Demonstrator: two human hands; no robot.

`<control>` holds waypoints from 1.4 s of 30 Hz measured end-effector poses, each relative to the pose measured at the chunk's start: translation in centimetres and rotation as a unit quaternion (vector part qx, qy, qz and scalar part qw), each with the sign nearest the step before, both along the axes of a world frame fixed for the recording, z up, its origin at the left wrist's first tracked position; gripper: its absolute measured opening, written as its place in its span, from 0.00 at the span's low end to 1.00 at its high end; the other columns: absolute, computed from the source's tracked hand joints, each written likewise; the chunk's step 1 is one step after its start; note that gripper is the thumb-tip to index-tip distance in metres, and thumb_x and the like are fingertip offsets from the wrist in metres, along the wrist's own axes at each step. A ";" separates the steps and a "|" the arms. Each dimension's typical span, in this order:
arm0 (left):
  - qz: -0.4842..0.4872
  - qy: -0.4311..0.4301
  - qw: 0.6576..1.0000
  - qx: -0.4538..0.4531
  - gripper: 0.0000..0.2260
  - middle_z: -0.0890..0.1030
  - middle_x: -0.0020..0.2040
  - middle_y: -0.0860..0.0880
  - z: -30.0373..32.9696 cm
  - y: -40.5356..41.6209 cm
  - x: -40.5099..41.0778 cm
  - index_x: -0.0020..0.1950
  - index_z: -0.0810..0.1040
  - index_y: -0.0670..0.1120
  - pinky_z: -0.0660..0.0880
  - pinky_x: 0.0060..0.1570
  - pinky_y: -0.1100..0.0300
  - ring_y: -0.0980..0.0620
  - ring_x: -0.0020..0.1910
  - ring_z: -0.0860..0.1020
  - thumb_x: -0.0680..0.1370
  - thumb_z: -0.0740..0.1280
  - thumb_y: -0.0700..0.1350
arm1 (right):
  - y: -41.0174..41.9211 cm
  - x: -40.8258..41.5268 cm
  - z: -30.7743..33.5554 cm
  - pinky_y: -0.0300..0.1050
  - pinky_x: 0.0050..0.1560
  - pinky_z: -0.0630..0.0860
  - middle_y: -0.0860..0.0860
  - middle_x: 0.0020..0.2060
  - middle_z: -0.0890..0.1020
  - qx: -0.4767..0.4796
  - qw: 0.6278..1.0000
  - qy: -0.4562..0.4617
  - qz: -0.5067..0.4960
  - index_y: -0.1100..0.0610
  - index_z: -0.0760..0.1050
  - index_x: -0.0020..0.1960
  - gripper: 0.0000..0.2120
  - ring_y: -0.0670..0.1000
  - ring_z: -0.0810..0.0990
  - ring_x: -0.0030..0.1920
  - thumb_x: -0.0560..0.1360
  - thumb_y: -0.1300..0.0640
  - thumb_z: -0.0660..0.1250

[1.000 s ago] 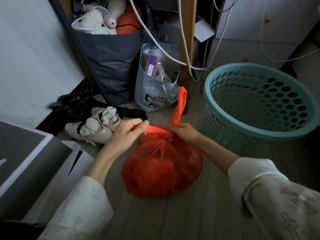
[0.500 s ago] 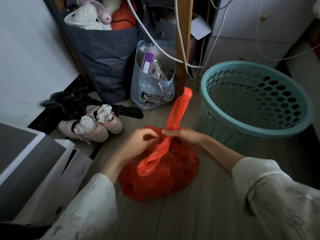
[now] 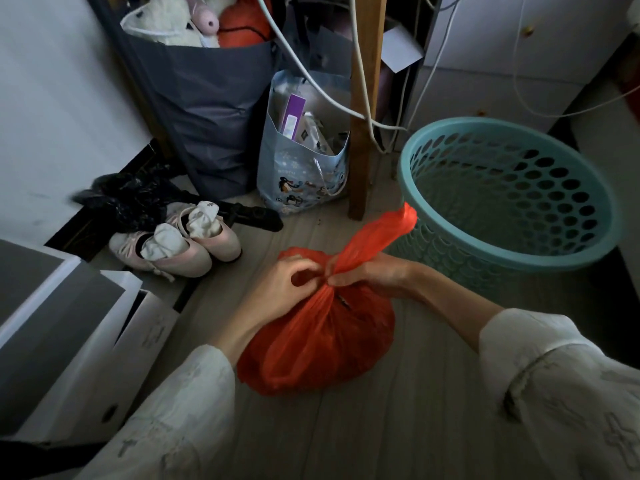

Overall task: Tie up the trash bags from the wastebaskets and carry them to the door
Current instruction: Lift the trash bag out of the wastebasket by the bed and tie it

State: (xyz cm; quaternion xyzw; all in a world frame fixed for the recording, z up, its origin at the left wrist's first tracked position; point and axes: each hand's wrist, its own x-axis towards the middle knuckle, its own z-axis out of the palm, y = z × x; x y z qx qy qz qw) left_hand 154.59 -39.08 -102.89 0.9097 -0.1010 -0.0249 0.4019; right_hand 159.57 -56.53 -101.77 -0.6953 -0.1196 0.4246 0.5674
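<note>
While the red trash bag (image 3: 322, 344) sits on the floor beside the teal wastebasket (image 3: 512, 202), its gathered neck is pinched by the left hand (image 3: 277, 289) and gripped by the right hand (image 3: 374, 275) (soft, probably light, best carried by that neck).

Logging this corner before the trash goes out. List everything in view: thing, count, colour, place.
plastic trash bag: one, red, on floor, centre, neck gathered
perforated plastic wastebasket: one, teal, right of bag
fabric tote with plush toys: one, dark grey, back left
printed paper gift bag: one, pale blue, beside wooden post
flat shoes with stuffed socks: one pair, pink, left
cables: several, white, hanging at back
storage boxes: white, lower left
left hand: pinching bag neck
right hand: gripping bag neck
</note>
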 end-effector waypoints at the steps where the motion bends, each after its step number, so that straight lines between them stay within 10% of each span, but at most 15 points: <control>1: -0.003 0.006 1.000 0.005 0.10 0.78 0.47 0.55 0.0 0.0 0.1 0.48 0.81 0.44 0.64 0.47 0.80 0.62 0.48 0.75 0.71 0.66 0.45 | 0.2 -0.1 0.0 0.41 0.46 0.73 0.47 0.35 0.80 -0.029 0.999 -0.043 0.008 0.50 0.78 0.36 0.05 0.47 0.77 0.39 0.64 0.59 0.71; 5: -0.004 0.036 0.999 -0.009 0.07 0.77 0.46 0.54 0.0 -0.2 0.5 0.48 0.81 0.43 0.64 0.46 0.79 0.63 0.47 0.74 0.74 0.66 0.42 | 0.8 -0.4 -0.5 0.46 0.43 0.74 0.49 0.32 0.74 -0.107 0.976 -0.190 -0.022 0.54 0.71 0.35 0.12 0.45 0.74 0.35 0.68 0.68 0.68; 10: 0.037 0.065 0.997 -0.033 0.07 0.79 0.48 0.53 0.0 -0.8 0.8 0.49 0.80 0.43 0.66 0.44 0.76 0.61 0.48 0.75 0.75 0.66 0.42 | 1.2 -0.8 0.1 0.53 0.53 0.73 0.60 0.45 0.81 -0.181 0.925 -0.334 -0.025 0.62 0.78 0.46 0.11 0.57 0.79 0.48 0.68 0.55 0.67; 14: 0.029 0.079 0.993 -0.080 0.05 0.80 0.45 0.52 -0.2 -1.0 0.1 0.47 0.81 0.42 0.66 0.44 0.79 0.74 0.40 0.74 0.75 0.66 0.41 | 1.0 -0.5 -0.1 0.34 0.41 0.74 0.52 0.32 0.77 -0.119 0.970 -0.155 -0.146 0.57 0.73 0.33 0.11 0.46 0.77 0.33 0.69 0.69 0.67; 17: 0.044 0.088 0.990 -0.103 0.04 0.78 0.41 0.57 -0.3 -1.1 -0.5 0.46 0.80 0.44 0.66 0.44 0.80 0.76 0.40 0.73 0.74 0.67 0.43 | 0.7 -0.8 -0.2 0.46 0.41 0.77 0.54 0.30 0.80 -0.054 0.980 0.005 -0.192 0.59 0.76 0.34 0.08 0.51 0.78 0.32 0.66 0.70 0.67; 21: 0.055 0.078 0.990 -0.103 0.03 0.75 0.37 0.57 -0.3 -1.1 -0.7 0.45 0.79 0.43 0.67 0.38 0.76 0.71 0.36 0.73 0.72 0.69 0.40 | 0.3 -0.7 0.0 0.38 0.32 0.76 0.51 0.26 0.81 0.013 0.970 0.137 -0.202 0.61 0.77 0.36 0.05 0.47 0.78 0.27 0.70 0.68 0.66; 28: 0.070 0.070 0.989 -0.106 0.07 0.80 0.47 0.51 -0.1 -1.4 -0.9 0.49 0.81 0.40 0.65 0.47 0.82 0.64 0.46 0.75 0.74 0.66 0.37 | 0.0 -1.1 -0.5 0.46 0.47 0.79 0.58 0.40 0.82 0.042 0.966 0.075 -0.243 0.66 0.78 0.51 0.10 0.53 0.81 0.38 0.71 0.70 0.64; 42: 0.053 0.066 0.994 -0.072 0.16 0.69 0.45 0.54 0.5 -1.2 0.5 0.60 0.77 0.45 0.63 0.42 0.81 0.63 0.40 0.69 0.72 0.69 0.40 | -0.2 -1.8 0.2 0.39 0.39 0.76 0.56 0.37 0.77 0.106 0.959 0.007 -0.264 0.59 0.72 0.39 0.16 0.52 0.76 0.37 0.66 0.79 0.59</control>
